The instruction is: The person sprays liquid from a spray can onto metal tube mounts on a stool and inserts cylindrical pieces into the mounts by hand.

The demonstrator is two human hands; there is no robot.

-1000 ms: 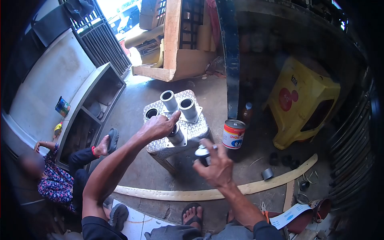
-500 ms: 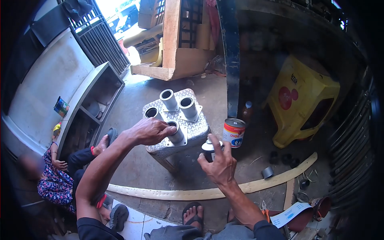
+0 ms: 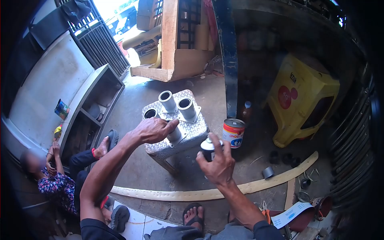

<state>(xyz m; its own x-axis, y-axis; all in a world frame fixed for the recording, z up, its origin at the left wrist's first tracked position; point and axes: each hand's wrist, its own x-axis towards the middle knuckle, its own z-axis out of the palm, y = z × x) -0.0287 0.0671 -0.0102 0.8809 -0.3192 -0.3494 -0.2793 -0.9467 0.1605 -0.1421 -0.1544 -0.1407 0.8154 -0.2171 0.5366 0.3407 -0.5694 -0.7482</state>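
Note:
A silver-grey woven-pattern stool [image 3: 194,132] carries several upright tubes with flat square flanges at the base. My left hand [image 3: 154,130] is closed at the top of the nearest tube [image 3: 175,137], its fingers covering the rim. Behind it stand the left tube [image 3: 151,113], the far tube [image 3: 167,102] and the right tube [image 3: 187,109], their dark openings facing up. To the right of the stool, my right hand [image 3: 219,163] grips a spray can [image 3: 207,149] with a white top; one finger lies at the nozzle. No spray mist shows.
A red-and-white glue can [image 3: 233,134] stands beyond my right hand, near a brown bottle [image 3: 247,110]. A yellow plastic stool [image 3: 304,96] is at right. One long pale strip [image 3: 180,195] crosses the floor. At left a person [image 3: 58,184] sits beside a cabinet [image 3: 100,96].
My left hand has shifted slightly right over the nearest tube, which now looks tilted or turned. The spray can sits slightly lower. The seated person has brought both hands up together.

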